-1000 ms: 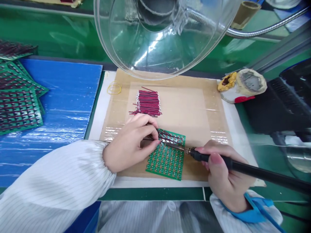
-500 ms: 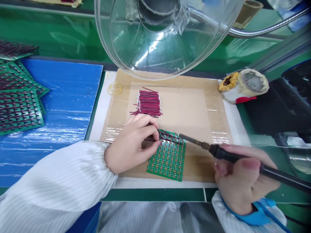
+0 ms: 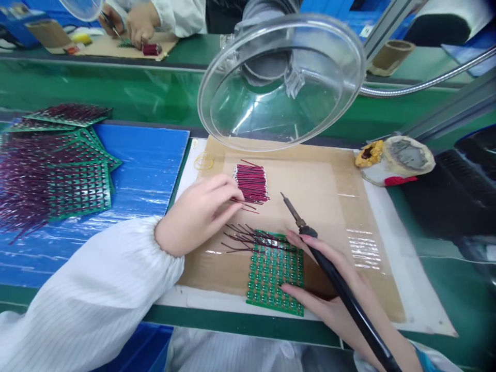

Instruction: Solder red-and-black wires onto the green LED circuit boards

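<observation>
**Fetching the next lead for a half-wired board**

The green circuit board [image 3: 276, 274] lies on the brown cardboard mat [image 3: 341, 206] near the table's front edge; it is a grid of small round pads, and only its far row carries soldered wires [image 3: 251, 238] — thin red-and-black leads fanning out to the left; the rows nearer the person look bare. Judged from this, the step in hand is picking a fresh lead. The left hand [image 3: 197, 214] reaches to the bundle of cut wires [image 3: 251, 182] lying further back on the mat, fingers narrowed at the bundle's near ends; whether it has 1 pinched I cannot tell. The right hand [image 3: 329, 305] holds the soldering iron [image 3: 333, 279] lifted, tip clear of the board, while its fingers rest on the board's right edge. The next move calls for a single lead set on a bare pad, then the tip brought down precisely — neighbouring pads sit close. A clear fume hood [image 3: 282, 82] hangs above; finished boards [image 3: 58, 165] are stacked at left.
</observation>
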`<state>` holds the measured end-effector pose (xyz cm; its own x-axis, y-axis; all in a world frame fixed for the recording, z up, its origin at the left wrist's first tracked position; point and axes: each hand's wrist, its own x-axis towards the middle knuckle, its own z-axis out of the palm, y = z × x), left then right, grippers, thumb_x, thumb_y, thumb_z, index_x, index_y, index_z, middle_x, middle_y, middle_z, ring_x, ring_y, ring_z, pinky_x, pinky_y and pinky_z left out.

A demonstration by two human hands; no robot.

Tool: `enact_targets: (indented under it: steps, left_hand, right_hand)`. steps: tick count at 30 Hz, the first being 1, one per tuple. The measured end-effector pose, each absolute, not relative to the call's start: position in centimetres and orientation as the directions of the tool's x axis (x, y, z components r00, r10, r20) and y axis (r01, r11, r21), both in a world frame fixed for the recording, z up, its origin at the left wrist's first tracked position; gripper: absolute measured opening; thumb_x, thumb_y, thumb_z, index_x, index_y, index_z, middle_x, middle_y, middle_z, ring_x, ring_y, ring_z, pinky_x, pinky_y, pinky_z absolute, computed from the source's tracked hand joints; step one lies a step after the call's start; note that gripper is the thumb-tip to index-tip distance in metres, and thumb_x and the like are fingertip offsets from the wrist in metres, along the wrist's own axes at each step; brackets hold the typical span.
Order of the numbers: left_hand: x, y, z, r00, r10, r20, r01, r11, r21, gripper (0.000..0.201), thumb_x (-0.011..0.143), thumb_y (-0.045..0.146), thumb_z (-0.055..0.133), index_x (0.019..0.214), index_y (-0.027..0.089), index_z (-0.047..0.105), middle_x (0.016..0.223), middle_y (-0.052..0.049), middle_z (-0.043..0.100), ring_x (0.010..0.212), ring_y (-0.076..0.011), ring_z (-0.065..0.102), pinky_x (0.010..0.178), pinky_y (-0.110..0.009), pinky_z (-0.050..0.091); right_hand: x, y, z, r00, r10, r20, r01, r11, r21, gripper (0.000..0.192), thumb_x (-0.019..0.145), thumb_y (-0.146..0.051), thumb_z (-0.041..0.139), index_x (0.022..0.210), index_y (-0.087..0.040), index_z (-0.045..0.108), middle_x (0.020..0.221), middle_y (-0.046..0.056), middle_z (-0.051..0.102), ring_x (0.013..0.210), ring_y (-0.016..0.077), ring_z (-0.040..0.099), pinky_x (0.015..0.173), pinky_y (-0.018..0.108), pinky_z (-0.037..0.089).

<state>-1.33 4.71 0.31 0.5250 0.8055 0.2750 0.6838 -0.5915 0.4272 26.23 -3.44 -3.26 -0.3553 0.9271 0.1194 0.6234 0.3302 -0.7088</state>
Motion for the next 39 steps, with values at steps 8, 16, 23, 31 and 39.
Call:
enact_targets:
  steps: [8, 16, 23, 31, 39]
  left_hand:
    - [2.8, 4.7, 1.4, 0.789, 0.614, -0.032, 0.602, -0.782, -0.161, 0.022, 0.090, 0.005, 0.042, 0.081, 0.010, 0.062, 0.080, -0.009, 0.062, 0.074, -0.0236, 0.062, 0.064, -0.035, 0.051]
    - [0.6, 5.6, -0.2, 0.509, 0.837, 0.202, 0.512, -0.483, 0.711, 0.013, 0.099, 0.021, 0.044, 0.101, 0.016, 0.055, 0.085, -0.002, 0.067, 0.071, -0.0096, 0.065, 0.067, -0.023, 0.054]
    - [0.6, 3.8, -0.4, 0.438, 0.867, 0.238, 0.408, -0.428, 0.807, 0.006, 0.094, 0.021, 0.056, 0.097, 0.017, 0.060, 0.083, 0.001, 0.068, 0.070, -0.0075, 0.066, 0.066, -0.018, 0.057]
    - [0.3, 2.7, -1.2, 0.623, 0.676, 0.394, 0.508, -0.732, 0.453, 0.014, 0.096, 0.017, 0.052, 0.107, 0.015, 0.060, 0.099, -0.003, 0.070, 0.088, -0.0114, 0.065, 0.084, -0.024, 0.051]
    - [1.1, 2.9, -1.9, 0.660, 0.692, 0.294, 0.426, -0.666, 0.611, 0.011, 0.096, 0.016, 0.050, 0.093, 0.014, 0.060, 0.092, -0.004, 0.061, 0.092, -0.0149, 0.053, 0.088, -0.031, 0.044]
  right_hand:
    - [26.0, -3.1, -3.0, -0.358, 0.916, 0.183, 0.589, 0.374, -0.716, 0.075, 0.077, -0.030, 0.074, 0.140, -0.032, 0.034, 0.136, 0.002, 0.057, 0.123, 0.0204, 0.056, 0.101, 0.033, 0.055]
    - [25.3, -2.7, -3.4, -0.333, 0.930, 0.155, 0.562, 0.327, -0.760, 0.074, 0.079, -0.029, 0.072, 0.142, -0.032, 0.033, 0.139, 0.004, 0.054, 0.125, 0.0224, 0.054, 0.103, 0.039, 0.053]
    - [24.8, -2.3, -2.7, -0.249, 0.946, 0.210, 0.544, 0.315, -0.777, 0.067, 0.079, -0.026, 0.073, 0.137, -0.032, 0.039, 0.133, 0.002, 0.058, 0.121, 0.0198, 0.058, 0.105, 0.037, 0.051]
    - [26.0, -2.6, -1.9, 0.226, 0.885, 0.408, 0.558, 0.226, -0.799, 0.026, 0.085, -0.030, 0.063, 0.111, -0.029, 0.067, 0.089, 0.001, 0.071, 0.076, 0.0185, 0.068, 0.078, 0.037, 0.058]
    - [26.3, -2.4, -3.3, 0.146, 0.870, 0.470, 0.386, 0.387, -0.837, 0.015, 0.091, -0.028, 0.055, 0.088, -0.022, 0.069, 0.073, 0.000, 0.064, 0.046, 0.0086, 0.048, 0.039, 0.026, 0.036]
